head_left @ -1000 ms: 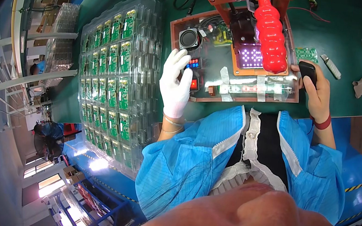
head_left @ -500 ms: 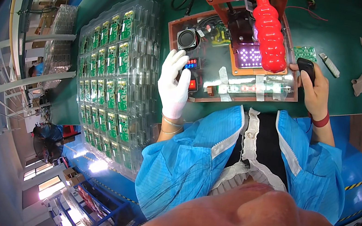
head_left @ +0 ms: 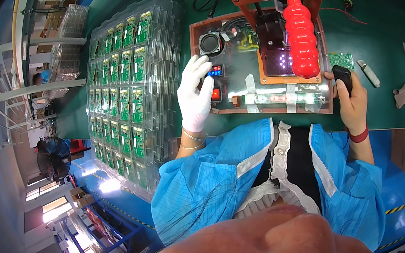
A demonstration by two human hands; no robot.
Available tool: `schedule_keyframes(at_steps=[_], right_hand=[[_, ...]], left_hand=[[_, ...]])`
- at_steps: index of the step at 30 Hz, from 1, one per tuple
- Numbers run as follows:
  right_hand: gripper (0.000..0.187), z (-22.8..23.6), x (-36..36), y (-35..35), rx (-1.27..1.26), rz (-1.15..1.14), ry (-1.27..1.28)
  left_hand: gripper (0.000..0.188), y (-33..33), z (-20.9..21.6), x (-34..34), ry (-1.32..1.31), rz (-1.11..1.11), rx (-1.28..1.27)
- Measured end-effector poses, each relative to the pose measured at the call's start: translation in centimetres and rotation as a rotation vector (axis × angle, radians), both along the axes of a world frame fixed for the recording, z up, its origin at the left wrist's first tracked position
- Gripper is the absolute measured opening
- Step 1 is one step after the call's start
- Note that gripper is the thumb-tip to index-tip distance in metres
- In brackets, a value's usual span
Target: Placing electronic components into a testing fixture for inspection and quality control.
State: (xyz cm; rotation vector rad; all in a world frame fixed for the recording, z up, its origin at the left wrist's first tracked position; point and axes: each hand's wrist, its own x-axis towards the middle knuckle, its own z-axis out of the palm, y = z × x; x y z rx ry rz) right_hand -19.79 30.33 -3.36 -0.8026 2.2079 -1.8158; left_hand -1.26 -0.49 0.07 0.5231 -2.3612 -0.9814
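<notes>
The left hand (head_left: 195, 95), in a white glove, lies flat with the fingers nearly straight and close together on the near left corner of the test fixture (head_left: 262, 62), a brown box with a clear cover. Its fingertips are just beside a lit red button (head_left: 215, 94) and a small digital display (head_left: 215, 71) with red and blue digits. The right hand (head_left: 352, 103) is bare, with a red band at the wrist; it is curled around a small black handheld device (head_left: 344, 77), which it holds at the right edge of the fixture, on the green table (head_left: 394, 35).

Left of the gloved hand stands a stack of clear trays (head_left: 127, 84) filled with rows of green circuit boards. Further on the fixture there is a round black speaker (head_left: 209, 44), a panel of glowing dots (head_left: 284, 61) and a red ribbed handle (head_left: 301, 34). Beyond the right hand one loose green circuit board (head_left: 342, 59) lies on the table.
</notes>
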Motion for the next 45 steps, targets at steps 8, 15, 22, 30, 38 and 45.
schedule_keyframes(at_steps=[8, 15, 22, 30, 38, 45], right_hand=[[0.024, 0.1, 0.1, 0.2, 0.037, 0.01, 0.005], [0.027, 0.3, 0.1, 0.5, 0.052, 0.03, 0.016], [0.036, 2.0, 1.1, 1.6, 0.085, 0.169, 0.059], [0.047, 2.3, 0.5, 3.7, 0.082, 0.474, 0.036], [0.045, 1.0, -1.9, 2.1, -0.452, -0.093, -0.529], [0.049, 0.7, -2.1, 1.6, -0.496, -0.032, -0.451]], left_hand=[[0.04, -0.1, -0.1, 0.0, 0.009, -0.013, -0.011], [0.04, -0.2, -0.2, 0.1, 0.013, -0.019, -0.021], [0.041, -0.3, -0.2, 0.1, 0.021, -0.02, -0.029], [0.041, 0.0, -0.2, 0.1, 0.026, -0.026, -0.021], [0.041, -0.1, -0.3, 0.2, 0.057, -0.045, -0.024], [0.041, -0.1, -0.2, 0.1, 0.028, -0.024, -0.007]])
